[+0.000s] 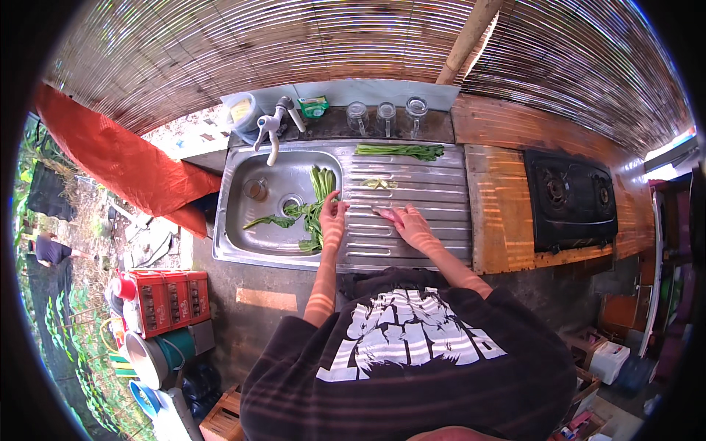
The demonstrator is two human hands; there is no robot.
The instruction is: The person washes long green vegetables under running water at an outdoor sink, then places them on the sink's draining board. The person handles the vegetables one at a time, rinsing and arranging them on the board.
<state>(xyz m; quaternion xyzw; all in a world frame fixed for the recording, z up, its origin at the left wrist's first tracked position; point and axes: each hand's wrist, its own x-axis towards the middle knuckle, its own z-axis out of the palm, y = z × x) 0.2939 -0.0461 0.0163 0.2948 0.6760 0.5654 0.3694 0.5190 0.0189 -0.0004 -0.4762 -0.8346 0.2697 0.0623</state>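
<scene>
My left hand [333,219] is over the sink's right edge, fingers loosely apart, beside long leafy green stalks [318,184]. Those greens lie in the right part of the steel sink basin [243,228], with loose leaves spreading left toward the drain. On the ribbed drainboard [441,198], my right hand [413,226] is low with its fingers closed; what they hold, if anything, is too small to make out. Just beyond it lie small pale-green cut pieces [379,184]. A bundle of green stalks [401,151] rests along the drainboard's far edge.
A glass [255,189] sits inside the basin, and a white faucet [272,128] rises behind it. Several glass mugs [386,117] and a green packet [313,107] line the back ledge. Right stands a black gas stove [572,198]; a red bottle crate [173,300] is at lower left.
</scene>
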